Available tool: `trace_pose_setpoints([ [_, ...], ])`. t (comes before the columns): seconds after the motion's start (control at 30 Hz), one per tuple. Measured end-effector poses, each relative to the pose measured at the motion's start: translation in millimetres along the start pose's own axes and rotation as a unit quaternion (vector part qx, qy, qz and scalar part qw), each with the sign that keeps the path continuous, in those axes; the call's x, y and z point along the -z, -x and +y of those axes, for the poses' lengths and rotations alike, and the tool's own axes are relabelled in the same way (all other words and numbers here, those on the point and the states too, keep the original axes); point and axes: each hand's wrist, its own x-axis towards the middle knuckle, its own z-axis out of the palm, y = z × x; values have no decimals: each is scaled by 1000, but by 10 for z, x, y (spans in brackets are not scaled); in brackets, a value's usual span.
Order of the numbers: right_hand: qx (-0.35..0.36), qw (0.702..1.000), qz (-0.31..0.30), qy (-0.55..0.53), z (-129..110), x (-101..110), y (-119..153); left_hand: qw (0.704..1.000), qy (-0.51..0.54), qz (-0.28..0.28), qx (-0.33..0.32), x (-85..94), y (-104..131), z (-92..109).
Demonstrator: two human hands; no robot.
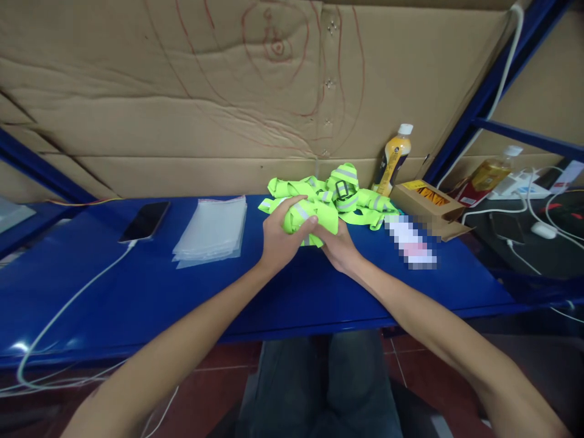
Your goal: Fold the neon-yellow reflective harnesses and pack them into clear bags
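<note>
A bundle of neon yellow-green strap (314, 217) with grey reflective stripes is held between both hands, just above the blue table. My left hand (283, 234) wraps its left side, thumb across the front. My right hand (340, 245) grips it from the lower right; part of its fingers is hidden behind the bundle. Behind and to the right lies a loose pile of the same neon strap (344, 188), with a black buckle on it. To the left is a stack of clear plastic bags (212, 230).
A phone (145, 222) on a white cable lies at the left of the blue table (150, 298). At the right stand a drink bottle (393, 159) and an open cardboard box (429, 207), near a blurred-out item (411, 242). Cardboard (205, 121) lines the back.
</note>
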Motion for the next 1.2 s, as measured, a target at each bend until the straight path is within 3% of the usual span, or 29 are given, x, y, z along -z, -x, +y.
trace_pose_setpoints([
  [0.1, -11, 1000, -17, 6, 2, 5, -4, 997, 67, -2, 31, 8, -16, -25],
  [0.33, -15, 1000, -26, 9, -37, 38, -83, 992, 104, 8, 70, -107, 55, -34],
  [0.53, -23, 999, -31, -7, -53, 58, -117, 945, 271, 21, 180, -232, 113, 3],
  [0.67, -22, 999, -25, -11, -56, 34, -92, 928, 301, 27, 218, -218, 87, 45],
  [0.8, -21, 999, -25, -11, -52, 43, -122, 951, 248, 41, 181, -143, 5, 26],
  [0.87, 1, 1000, 3, -4, -49, 76, -164, 967, 200, 47, 148, -86, -51, 0],
  [1.0, 133, 982, 78, 107, -92, 152, -199, 994, 70, 51, 69, 13, -116, -11],
  [1.1, 235, 938, 30, 253, -154, 151, -145, 999, 8, 35, 30, 26, -82, 23],
  [1.2, 239, 923, -11, 303, -162, 92, -82, 999, -22, 16, -21, -4, 1, 59],
])
